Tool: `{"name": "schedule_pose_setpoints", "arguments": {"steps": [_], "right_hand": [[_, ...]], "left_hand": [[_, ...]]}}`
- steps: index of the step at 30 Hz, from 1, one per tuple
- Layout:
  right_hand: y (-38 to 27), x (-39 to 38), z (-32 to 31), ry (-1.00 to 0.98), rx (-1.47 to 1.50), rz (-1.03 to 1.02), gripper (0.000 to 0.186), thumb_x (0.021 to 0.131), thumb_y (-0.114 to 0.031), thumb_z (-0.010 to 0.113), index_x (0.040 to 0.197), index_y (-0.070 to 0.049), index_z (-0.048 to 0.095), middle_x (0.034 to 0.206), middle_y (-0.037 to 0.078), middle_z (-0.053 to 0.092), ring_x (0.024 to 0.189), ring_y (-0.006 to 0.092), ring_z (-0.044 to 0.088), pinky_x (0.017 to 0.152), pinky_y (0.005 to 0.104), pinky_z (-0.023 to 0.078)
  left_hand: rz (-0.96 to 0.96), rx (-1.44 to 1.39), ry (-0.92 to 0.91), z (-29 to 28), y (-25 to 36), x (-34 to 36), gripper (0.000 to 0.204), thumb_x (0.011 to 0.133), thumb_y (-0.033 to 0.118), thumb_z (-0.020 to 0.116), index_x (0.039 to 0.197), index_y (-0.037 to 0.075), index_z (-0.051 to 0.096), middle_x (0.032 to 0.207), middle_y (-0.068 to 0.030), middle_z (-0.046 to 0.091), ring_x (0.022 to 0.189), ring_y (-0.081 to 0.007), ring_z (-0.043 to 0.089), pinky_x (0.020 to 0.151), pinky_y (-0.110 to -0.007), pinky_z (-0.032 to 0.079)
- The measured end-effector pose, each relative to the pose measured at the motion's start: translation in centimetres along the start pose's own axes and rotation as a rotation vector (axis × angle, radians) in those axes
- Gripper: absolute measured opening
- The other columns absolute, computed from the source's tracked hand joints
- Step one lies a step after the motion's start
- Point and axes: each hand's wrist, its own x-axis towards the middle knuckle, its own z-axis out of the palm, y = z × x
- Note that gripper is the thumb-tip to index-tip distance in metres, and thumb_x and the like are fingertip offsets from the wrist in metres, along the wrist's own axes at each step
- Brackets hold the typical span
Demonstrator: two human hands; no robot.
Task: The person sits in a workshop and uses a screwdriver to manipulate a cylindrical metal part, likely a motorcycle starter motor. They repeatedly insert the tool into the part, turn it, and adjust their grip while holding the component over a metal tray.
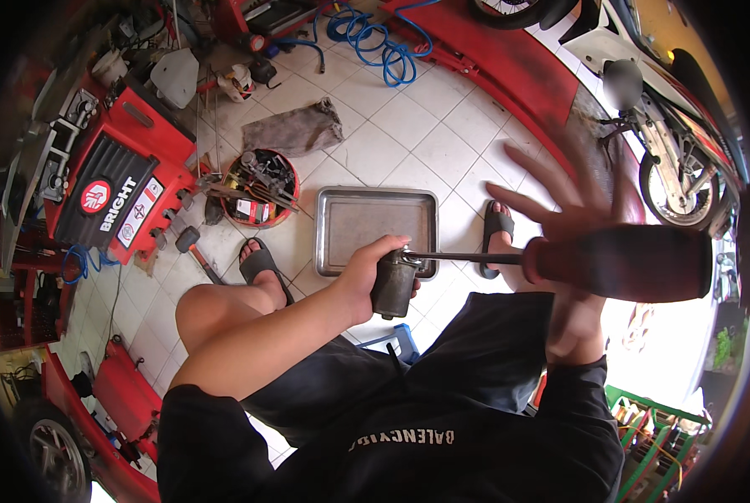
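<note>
My left hand (363,281) is closed round a small dark metal cylinder (394,289), which looks like a small electric motor, with the thumb on its top end. A screwdriver has its red and black handle (622,262) at the right and its shaft (467,258) reaching across to the cylinder's top, by my left thumb. Whether the tip sits in a screw cannot be made out. Behind the handle, my right hand (569,210) is spread wide and blurred by motion, its fingers not wrapped round the handle. Beyond the cylinder, a shallow metal tray (376,194) lies on the floor between my feet.
A red bucket (263,220) of tools stands left of the tray, with a mallet (192,245) nearby. Beyond lies a grey cloth (293,128). A red machine (123,180) is at left. Blue hose (396,59) coils at the back; a motorcycle (672,126) stands at right.
</note>
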Motion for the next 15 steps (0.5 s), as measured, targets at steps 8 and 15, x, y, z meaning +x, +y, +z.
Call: {"name": "schedule_pose_setpoints", "arguments": {"steps": [8,15], "right_hand": [[-6.0,-6.3,-2.9,0.156,-0.634,-0.316,0.061,0.071,-0.029,0.091,0.114,-0.006,0.055,0.096,0.021,0.069,0.082,0.0321,0.071,0.07,0.0411,0.057],[-10.6,-7.1,-3.2,-0.354,-1.572,0.057,0.054,0.059,-0.02,0.09,0.107,-0.003,0.075,0.087,0.009,0.075,0.073,0.0223,0.073,0.065,0.0326,0.052]], "left_hand": [[0.246,0.193,0.129,-0.6,-0.6,-0.1,0.028,0.091,0.031,0.074,0.101,0.009,0.06,0.085,-0.0077,0.063,0.063,-0.0214,0.067,0.058,-0.035,0.056],[0.683,0.413,0.301,0.0,1.7,-1.3,0.038,0.09,0.021,0.078,0.115,0.004,0.055,0.094,-0.0068,0.062,0.07,-0.0154,0.064,0.061,-0.031,0.056]]}}
